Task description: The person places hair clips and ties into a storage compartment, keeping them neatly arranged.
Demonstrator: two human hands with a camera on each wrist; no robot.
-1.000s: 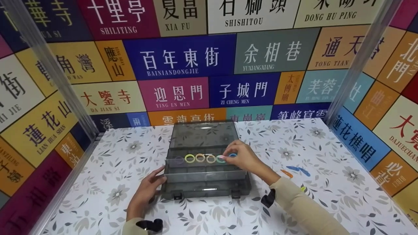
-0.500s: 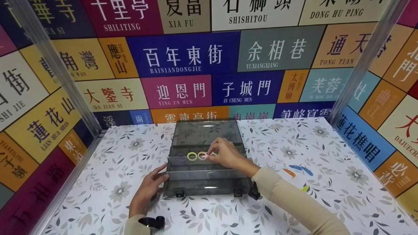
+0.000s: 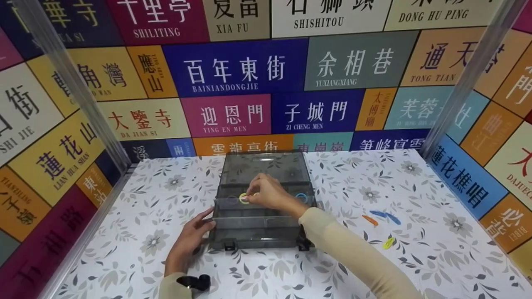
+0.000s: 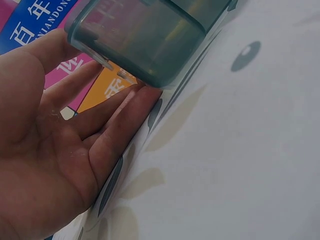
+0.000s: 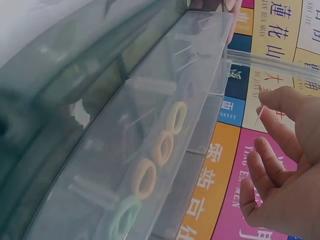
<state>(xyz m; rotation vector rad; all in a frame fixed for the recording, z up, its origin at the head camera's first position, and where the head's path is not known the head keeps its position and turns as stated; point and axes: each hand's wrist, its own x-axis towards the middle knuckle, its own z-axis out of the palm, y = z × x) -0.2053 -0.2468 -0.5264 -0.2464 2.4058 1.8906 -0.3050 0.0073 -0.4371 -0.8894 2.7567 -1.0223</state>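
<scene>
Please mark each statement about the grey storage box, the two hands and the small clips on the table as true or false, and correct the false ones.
1. The box has its lid open. True.
2. The left hand lies flat on the table, far from the box. False: its fingers touch the box's front left corner.
3. The right hand is over the row of coloured rings in the box. True.
4. The clips on the table lie to the left of the box. False: the orange, blue and yellow clips lie to its right.
5. A blue ring shows in the box to the right of the right hand. True.
6. The tablecloth is plain white. False: it has a grey leaf and flower print.
</scene>
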